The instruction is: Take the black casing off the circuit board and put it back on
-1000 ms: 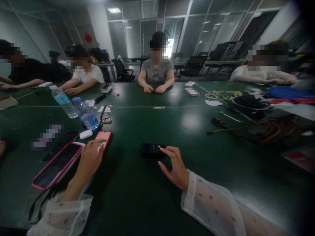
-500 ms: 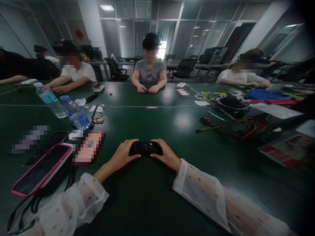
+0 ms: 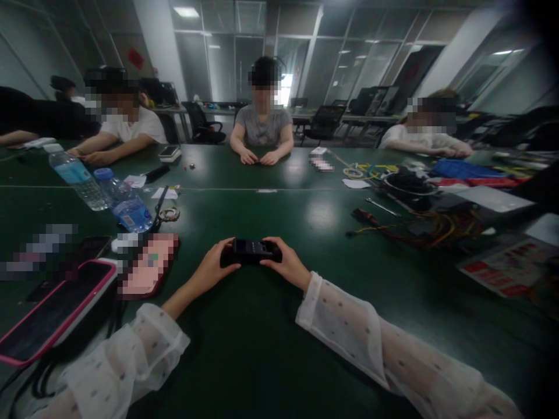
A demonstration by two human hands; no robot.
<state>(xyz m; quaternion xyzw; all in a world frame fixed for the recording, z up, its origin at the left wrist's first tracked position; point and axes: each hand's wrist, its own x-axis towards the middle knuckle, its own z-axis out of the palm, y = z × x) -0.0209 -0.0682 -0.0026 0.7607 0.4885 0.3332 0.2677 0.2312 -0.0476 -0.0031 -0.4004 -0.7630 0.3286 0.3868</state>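
Note:
A small black handheld device [image 3: 252, 249] is held between my two hands, at the middle of the head view. It has a dark screen on its left part and small light marks beside it. My left hand [image 3: 217, 257] grips its left end, thumb on the near side and fingers over the far side. At the opposite end my right hand [image 3: 286, 260] has the same kind of hold. The fingers cover both ends of the device. Whether it rests on the green table [image 3: 257, 349] or is lifted, I cannot tell.
To the left lie a pink-rimmed phone [image 3: 56, 314], a pink blurred-out item [image 3: 151, 265] and two water bottles [image 3: 126, 201]. Tangled cables [image 3: 419, 224] and a wrench-like metal tool [image 3: 382, 206] are on the right. Several people sit across the table, one person [image 3: 262, 125] directly opposite.
Both hands and the black device have moved slightly away from me and to the left. The device's near side shows more now. The whole scene has shifted a little left.

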